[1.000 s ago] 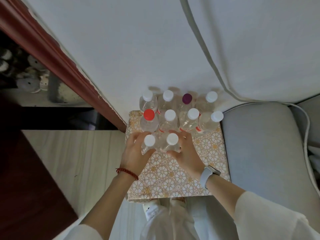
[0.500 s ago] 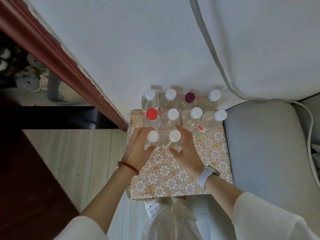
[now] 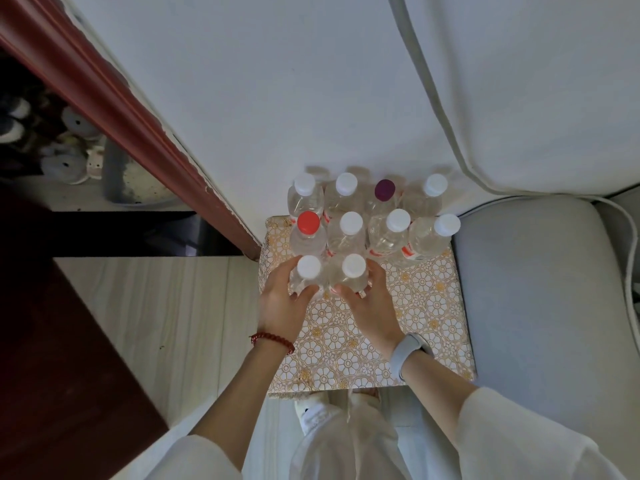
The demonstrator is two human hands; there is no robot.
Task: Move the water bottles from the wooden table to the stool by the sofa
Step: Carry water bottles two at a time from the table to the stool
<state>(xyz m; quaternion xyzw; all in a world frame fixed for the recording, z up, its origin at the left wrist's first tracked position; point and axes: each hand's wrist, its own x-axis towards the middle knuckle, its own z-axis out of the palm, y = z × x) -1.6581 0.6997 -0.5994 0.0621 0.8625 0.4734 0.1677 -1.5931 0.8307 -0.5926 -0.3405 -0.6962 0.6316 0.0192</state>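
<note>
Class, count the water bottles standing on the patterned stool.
10. Four in the back row by the wall, four in the middle row, two in front, one in each hand. None seems hidden.

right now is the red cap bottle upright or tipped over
Upright: the red cap bottle stands on the stool, cap facing up, in the middle row's left end.

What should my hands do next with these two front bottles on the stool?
Probably let go and pull back. The left hand and right hand each wrap an upright white-capped bottle that seems to stand on the patterned stool, snug against the second row.
</note>
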